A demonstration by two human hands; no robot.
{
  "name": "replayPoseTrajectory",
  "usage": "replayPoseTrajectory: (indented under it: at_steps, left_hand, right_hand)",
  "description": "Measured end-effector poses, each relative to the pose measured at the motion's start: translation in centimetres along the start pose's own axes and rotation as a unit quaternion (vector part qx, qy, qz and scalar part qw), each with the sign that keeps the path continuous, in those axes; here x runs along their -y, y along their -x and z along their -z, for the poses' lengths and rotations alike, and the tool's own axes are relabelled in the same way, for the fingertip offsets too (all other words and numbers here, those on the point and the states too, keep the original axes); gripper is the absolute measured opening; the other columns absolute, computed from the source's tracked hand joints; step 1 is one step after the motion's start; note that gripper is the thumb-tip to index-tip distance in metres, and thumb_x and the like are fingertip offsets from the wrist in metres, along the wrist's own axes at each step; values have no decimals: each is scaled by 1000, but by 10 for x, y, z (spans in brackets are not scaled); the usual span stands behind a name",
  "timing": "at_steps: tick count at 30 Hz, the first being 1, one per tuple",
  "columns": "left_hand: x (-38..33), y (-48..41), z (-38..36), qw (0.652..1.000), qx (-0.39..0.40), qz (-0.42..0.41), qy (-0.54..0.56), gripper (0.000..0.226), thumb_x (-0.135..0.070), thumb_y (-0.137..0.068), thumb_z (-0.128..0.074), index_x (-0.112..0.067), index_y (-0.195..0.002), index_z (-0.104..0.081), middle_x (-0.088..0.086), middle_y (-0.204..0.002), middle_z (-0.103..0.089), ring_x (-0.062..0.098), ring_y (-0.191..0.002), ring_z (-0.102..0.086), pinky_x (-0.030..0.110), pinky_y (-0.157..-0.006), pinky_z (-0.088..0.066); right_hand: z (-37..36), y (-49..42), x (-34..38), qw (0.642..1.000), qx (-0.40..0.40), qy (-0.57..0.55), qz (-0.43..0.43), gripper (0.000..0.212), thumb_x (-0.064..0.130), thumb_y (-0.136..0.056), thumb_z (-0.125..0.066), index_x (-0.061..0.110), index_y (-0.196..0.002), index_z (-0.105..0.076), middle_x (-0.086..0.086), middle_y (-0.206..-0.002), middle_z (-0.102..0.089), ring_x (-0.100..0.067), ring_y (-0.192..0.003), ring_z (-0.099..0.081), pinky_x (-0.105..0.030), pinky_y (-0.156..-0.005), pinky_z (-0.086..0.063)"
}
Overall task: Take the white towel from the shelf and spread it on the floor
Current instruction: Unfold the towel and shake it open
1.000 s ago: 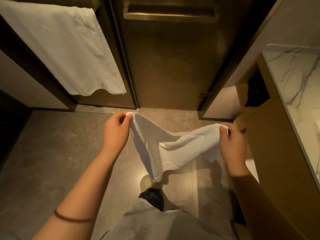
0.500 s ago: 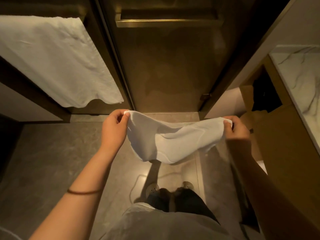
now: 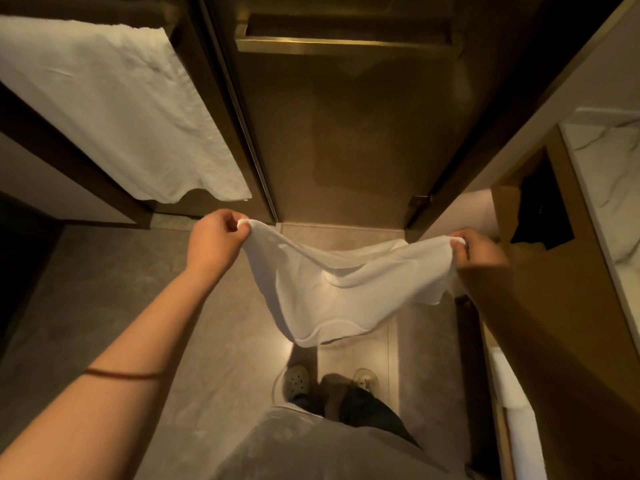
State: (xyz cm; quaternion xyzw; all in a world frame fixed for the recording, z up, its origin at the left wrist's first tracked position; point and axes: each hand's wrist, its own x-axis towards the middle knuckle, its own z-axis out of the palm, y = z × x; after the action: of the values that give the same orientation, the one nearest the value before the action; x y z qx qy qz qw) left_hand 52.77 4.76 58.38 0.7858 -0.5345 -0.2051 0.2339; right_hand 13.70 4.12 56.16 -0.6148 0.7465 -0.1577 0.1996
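- We locate the white towel [image 3: 332, 289] at the centre of the view, held in the air over the floor [image 3: 104, 306] and stretched between the two hands.
- The left hand [image 3: 216, 242] sits at 9 o'clock of the towel. Its fingers are curled together, and thumb and fingers pinch the towel's upper left corner.
- The right hand [image 3: 481, 249] sits at 3 o'clock of the towel, partly in shadow. Its fingers are curled together and clamp the upper right corner.
- The top edge of the towel dips between the two hands. The body of the cloth sags toward 6 o'clock, and its lower hem hangs above the shoes [image 3: 296, 381].
- We cannot tell whether the far fold of the towel, near 1 o'clock, touches the floor.
- The shoes stand side by side at 6 o'clock, on the floor.
- A thin dark band [image 3: 121, 374] circles the left forearm at 8 o'clock.
- A hanging cloth [image 3: 114, 116], also white, drapes over a dark panel at 10 o'clock, well apart from the towel.
- A dark door [image 3: 346, 133] fills the 12 o'clock position, with a brass-coloured bar handle [image 3: 346, 46] across its upper part.
- A marble counter [image 3: 602, 188] runs along the 3 o'clock side. A dark item [image 3: 540, 216] lies in an open compartment just beside it.
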Motion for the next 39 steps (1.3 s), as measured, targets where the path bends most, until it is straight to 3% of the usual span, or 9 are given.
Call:
replayPoseTrajectory:
  at_steps: [3,8,14,20,27,30,35,37,39]
  left_hand:
    - [-8,-7,-15,999,18,14,-36,13,-24,-85,-64,-12,-89,-69,3,-78,-63,21,-72,-59,29,-62,-39]
    - [-7,-22,-24,994,59,22,-93,16,-22,-83,-65,-10,-92,-70,10,-85,-69,26,-78,-62,33,-64,-45]
    - [4,-24,-25,990,86,30,-110,17,-21,-86,-62,-11,-95,-73,11,-90,-71,26,-84,-63,34,-71,-48]
    - [-8,-11,-43,994,73,34,-78,17,-26,-90,-63,-11,-94,-70,8,-88,-70,22,-82,-63,32,-71,-47]
    - [-5,-11,-41,985,82,-16,-151,21,-26,-92,-59,-12,-103,-69,10,-99,-70,26,-90,-64,35,-75,-50]
    - [9,-12,-34,982,78,-13,-170,19,-24,-93,-54,-13,-100,-68,12,-100,-69,29,-89,-62,33,-69,-44]
    - [47,-12,-21,977,91,5,-193,21,-23,-96,-46,-10,-102,-61,15,-100,-66,28,-84,-59,38,-71,-48]
    - [67,-11,-14,974,100,20,-202,22,-22,-96,-44,-8,-103,-60,16,-101,-65,32,-88,-60,40,-74,-50]
    - [86,-8,-9,973,110,23,-203,22,-21,-95,-46,-7,-104,-60,18,-102,-65,34,-90,-60,39,-73,-48]
  right_hand:
    - [0,-15,-5,998,47,22,21,25,21,-97,-44,8,-113,-59,-15,-105,-63,-33,-96,-58,-30,-75,-37]
    - [0,-44,-15,990,101,99,16,27,23,-96,-51,4,-115,-57,-20,-109,-62,-32,-96,-57,-40,-89,-43]
    - [-2,-62,-16,969,176,172,-13,26,25,-94,-56,11,-116,-55,-13,-109,-61,-22,-87,-49,-35,-83,-40]
    - [-22,-62,-23,981,147,119,40,24,30,-98,-46,14,-113,-57,-10,-102,-63,-18,-81,-48,-31,-75,-39]
    - [-27,-55,-19,978,122,141,95,21,26,-97,-48,13,-108,-60,-12,-98,-67,-29,-89,-63,-41,-80,-51]
    - [-23,-46,-12,969,169,172,57,19,20,-88,-63,16,-106,-58,-9,-99,-64,-26,-86,-59,-40,-82,-50]
    - [-13,-24,6,945,259,201,-16,44,21,-81,-72,20,-122,-57,-9,-119,-59,-28,-100,-56,-39,-90,-45]
    - [-8,-7,7,948,250,196,-33,39,19,-82,-70,19,-120,-59,-11,-118,-60,-30,-102,-57,-41,-91,-47]
    - [-6,16,3,966,179,187,14,27,12,-87,-62,14,-114,-64,-14,-112,-64,-33,-98,-60,-40,-84,-49]
